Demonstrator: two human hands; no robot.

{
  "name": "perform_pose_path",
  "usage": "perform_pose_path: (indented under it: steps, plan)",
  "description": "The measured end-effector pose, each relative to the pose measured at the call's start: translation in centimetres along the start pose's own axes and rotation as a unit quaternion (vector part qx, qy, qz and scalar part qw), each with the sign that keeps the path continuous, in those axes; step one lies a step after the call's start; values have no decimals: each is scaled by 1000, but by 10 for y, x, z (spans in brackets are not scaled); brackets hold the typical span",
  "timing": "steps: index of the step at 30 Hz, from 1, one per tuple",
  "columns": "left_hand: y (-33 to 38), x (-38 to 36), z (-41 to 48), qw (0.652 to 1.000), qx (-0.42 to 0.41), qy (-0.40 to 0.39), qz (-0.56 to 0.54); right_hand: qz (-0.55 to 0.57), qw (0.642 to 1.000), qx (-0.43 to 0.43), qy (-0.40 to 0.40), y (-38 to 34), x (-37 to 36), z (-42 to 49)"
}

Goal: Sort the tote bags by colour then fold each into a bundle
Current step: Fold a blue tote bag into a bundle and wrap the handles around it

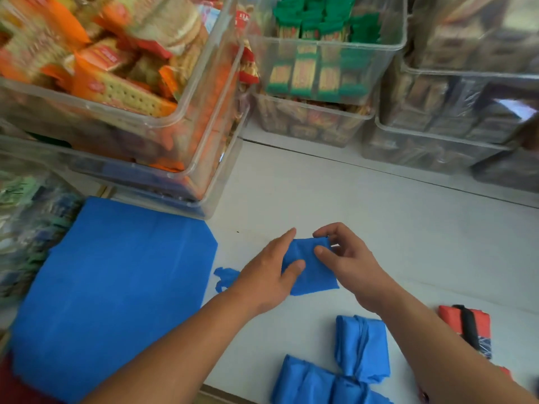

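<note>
Left hand [268, 277]: we press straight fingers on the half-folded blue bag [313, 275], which lies on the table [379, 217].
Right hand [350, 263]: we pinch that bag's far edge.
Blue bundles [361, 348]: just nearer than the bag.
Flat blue bags [116, 281]: left of the bag.

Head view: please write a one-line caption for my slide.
The left hand presses and the right hand pinches a blue bag half folded on the table, near finished blue bundles.
</note>
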State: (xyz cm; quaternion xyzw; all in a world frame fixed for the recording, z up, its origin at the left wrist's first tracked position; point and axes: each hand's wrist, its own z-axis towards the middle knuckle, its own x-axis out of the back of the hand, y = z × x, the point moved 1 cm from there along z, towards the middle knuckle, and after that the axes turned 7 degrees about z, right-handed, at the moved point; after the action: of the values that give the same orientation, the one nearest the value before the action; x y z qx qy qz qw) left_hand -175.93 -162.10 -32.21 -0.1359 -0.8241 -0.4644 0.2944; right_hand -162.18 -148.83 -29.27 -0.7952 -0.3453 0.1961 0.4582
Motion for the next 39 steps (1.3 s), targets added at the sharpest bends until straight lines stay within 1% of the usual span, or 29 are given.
perform_pose_path:
  steps: [2,4,7,10,12,14,17,19,20,21,22,23,24,25,26,28,30,31,32,33,35,36,39]
  plan:
    - [11,1,-10,999,6,11,-38,24,999,-20,-13,-1,-3,-20]
    - [19,-3,-23,998,-1,45,-50,36,998,-55,-3,2,-9,-36]
    - [25,-10,-43,990,2,106,-97,-1,996,-85,30,2,-20,-52]
    - [20,-17,-60,985,38,107,-128,0,997,-55,62,8,-29,-58]
    - [13,-18,-67,979,92,80,-163,3,997,-31,77,15,-35,-55]
    - [5,-15,-68,963,138,57,-225,-20,997,3,72,22,-44,-47]
    - [-12,-12,-64,952,151,70,-256,-56,996,36,62,33,-56,-31]
    - [-26,-12,-57,948,160,88,-260,-121,990,51,52,45,-62,-19]
    - [-33,-14,-52,947,169,101,-255,-191,977,76,59,51,-62,-14]
    - [-40,-16,-47,946,179,113,-247,-272,952,120,76,58,-61,-9]
    - [-47,-19,-41,945,187,120,-239,-349,916,177,87,65,-59,-4]
    - [-54,-23,-34,945,193,123,-234,-407,879,237,75,75,-58,1]
    - [-59,-28,-28,945,194,124,-231,-450,846,283,44,85,-58,4]
    - [-65,-32,-22,947,192,121,-227,-480,824,301,8,95,-58,7]
    - [-69,-37,-16,950,186,118,-219,-501,816,289,-19,105,-58,10]
    - [-76,-42,-9,964,158,130,-173,-528,815,236,-32,118,-59,19]
    - [-82,-38,-13,974,102,192,-69,-533,820,208,-18,125,-62,27]
    - [-86,-36,-18,976,64,207,-18,-532,822,202,-11,126,-64,30]
    - [-92,-33,-26,980,19,194,32,-534,822,197,-10,127,-66,32]
    - [-100,-31,-34,982,-22,162,96,-538,820,193,-12,128,-66,34]
    - [-120,-31,-48,966,-80,114,217,-545,817,188,-20,129,-65,36]
    - [-129,-33,-53,958,-97,115,243,-547,817,182,-25,128,-64,36]
    - [-134,-27,-54,951,-133,146,238,-566,811,142,-39,126,-65,38]
